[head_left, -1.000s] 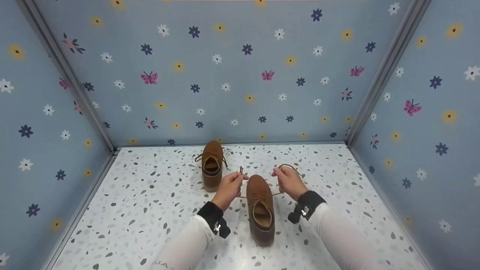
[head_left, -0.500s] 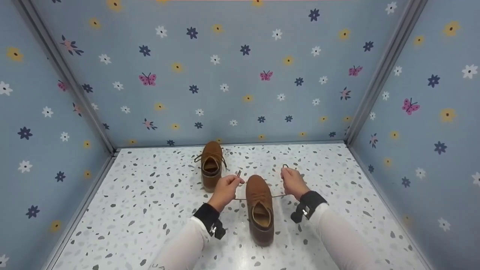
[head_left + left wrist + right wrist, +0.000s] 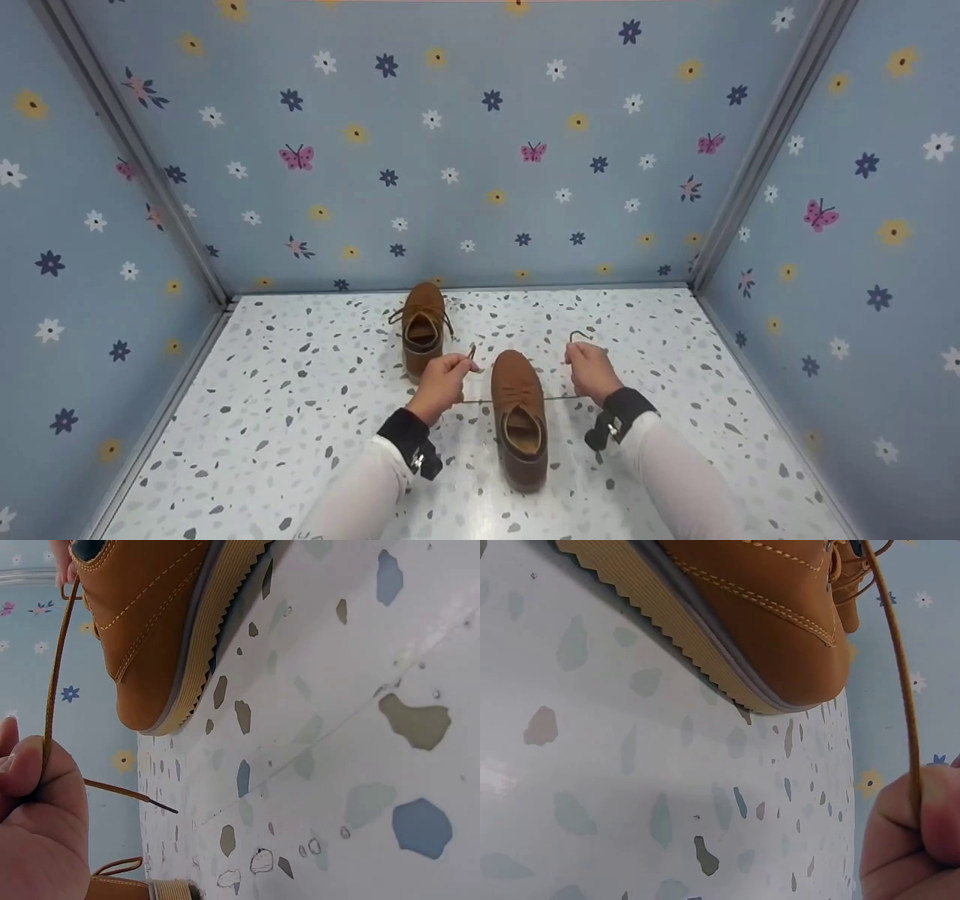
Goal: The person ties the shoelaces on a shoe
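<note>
A brown ankle-high lace-up shoe stands upright between my hands, toe pointing away. My left hand pinches one end of its shoelace between thumb and finger; a dark-tipped loose tail hangs past the fingers. On the other side, my right hand grips the opposite shoelace, whose tail curls above the knuckles. Both laces run nearly straight out sideways from the shoe's eyelets. Each hand is beside the shoe, apart from its leather.
A matching brown shoe stands behind to the left, its laces hanging loosely at both sides. Flower-patterned blue panels enclose the speckled white floor at the back and on both sides.
My hands have moved apart, left hand leftward and slightly nearer me, right hand rightward. The laces between them stretch wider. Both shoes have stayed in place.
</note>
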`<state>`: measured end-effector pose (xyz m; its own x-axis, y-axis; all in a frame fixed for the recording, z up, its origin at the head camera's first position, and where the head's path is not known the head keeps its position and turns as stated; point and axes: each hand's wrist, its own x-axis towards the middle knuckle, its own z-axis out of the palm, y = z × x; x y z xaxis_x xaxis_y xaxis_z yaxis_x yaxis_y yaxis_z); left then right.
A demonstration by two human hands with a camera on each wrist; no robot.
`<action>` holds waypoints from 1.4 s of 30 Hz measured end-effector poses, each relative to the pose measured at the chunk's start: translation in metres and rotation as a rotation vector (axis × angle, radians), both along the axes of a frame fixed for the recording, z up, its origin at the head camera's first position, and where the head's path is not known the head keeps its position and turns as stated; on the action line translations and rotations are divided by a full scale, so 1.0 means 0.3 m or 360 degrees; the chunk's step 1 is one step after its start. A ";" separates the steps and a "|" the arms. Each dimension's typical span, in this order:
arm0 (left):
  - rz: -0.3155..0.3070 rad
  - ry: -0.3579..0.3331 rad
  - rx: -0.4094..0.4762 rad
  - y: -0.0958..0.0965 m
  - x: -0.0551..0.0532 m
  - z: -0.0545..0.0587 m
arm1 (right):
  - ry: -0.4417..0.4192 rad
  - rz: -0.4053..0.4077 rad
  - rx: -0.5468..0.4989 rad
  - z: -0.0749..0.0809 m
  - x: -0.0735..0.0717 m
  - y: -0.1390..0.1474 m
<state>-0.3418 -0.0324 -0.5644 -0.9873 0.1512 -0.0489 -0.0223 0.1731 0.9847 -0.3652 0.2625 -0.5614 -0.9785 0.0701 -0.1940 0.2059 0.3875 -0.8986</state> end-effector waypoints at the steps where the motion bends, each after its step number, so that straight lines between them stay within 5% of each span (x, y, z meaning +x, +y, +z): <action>1: 0.0002 -0.0006 -0.0007 -0.003 -0.001 -0.001 | -0.0001 -0.0007 0.0009 -0.002 0.001 0.003; 26: -0.0026 -0.0117 0.0059 0.003 0.024 -0.061 | -0.0111 0.0130 0.0172 -0.023 0.012 -0.007; 37: -0.0034 -0.0236 0.0245 0.002 0.031 -0.049 | -0.0236 0.0181 -0.0152 0.009 0.029 -0.009; 42: -0.0039 -0.0258 0.0290 -0.007 0.026 -0.043 | -0.0179 0.0260 -0.0189 0.026 0.038 0.000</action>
<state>-0.3338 -0.0344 -0.5773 -0.9647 0.1960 -0.1759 -0.1803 -0.0047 0.9836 -0.3537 0.2625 -0.5536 -0.9467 -0.1176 -0.2998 0.2503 0.3169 -0.9148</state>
